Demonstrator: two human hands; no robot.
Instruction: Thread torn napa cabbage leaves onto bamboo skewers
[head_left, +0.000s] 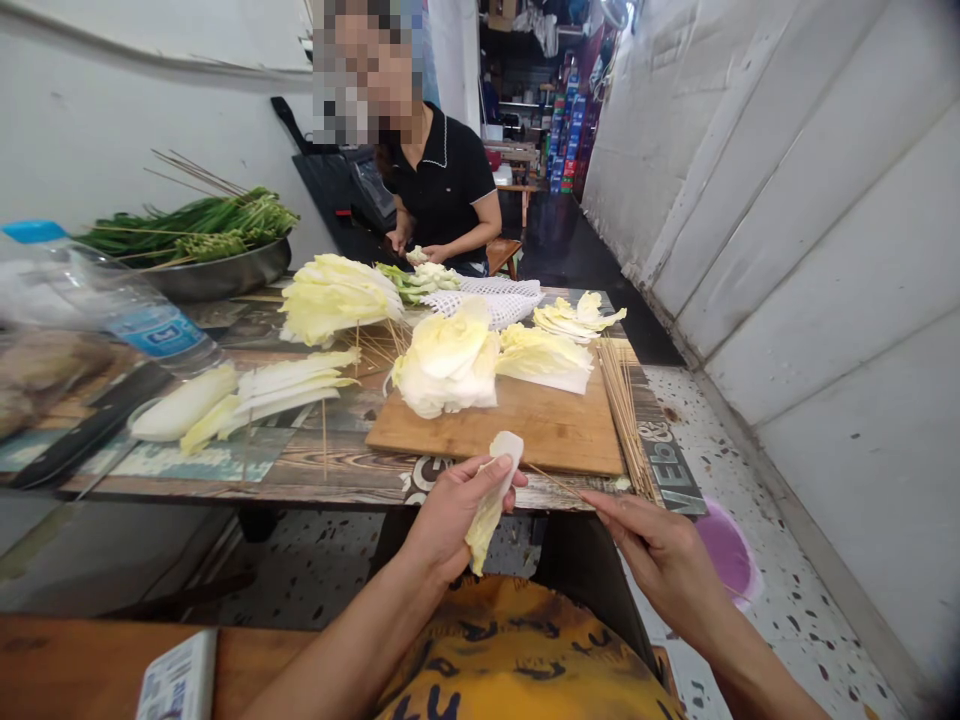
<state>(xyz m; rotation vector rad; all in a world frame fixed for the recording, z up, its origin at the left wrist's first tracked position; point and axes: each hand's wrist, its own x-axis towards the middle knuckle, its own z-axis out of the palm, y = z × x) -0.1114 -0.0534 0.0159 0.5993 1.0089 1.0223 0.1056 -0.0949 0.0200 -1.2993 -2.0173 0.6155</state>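
Pinched in my left hand (457,515) is a strip of napa cabbage leaf (491,505), its white end up and its yellow frilly end hanging down. My right hand (656,540) grips a thin bamboo skewer (555,481), whose tip points left at the cabbage strip; whether it touches the strip I cannot tell. Just beyond my hands lies a wooden cutting board (540,435) with a pile of cabbage leaves (450,365) and cut cabbage pieces (544,358). A bundle of loose bamboo skewers (624,415) lies along the board's right side.
Skewered cabbage (285,390), a knife (90,425) and a water bottle (157,320) are on the table's left. Behind stands a metal bowl (232,272) of skewered greens. A person in a black shirt (442,170) sits opposite, handling vegetables. A pink bucket (726,550) stands on the floor.
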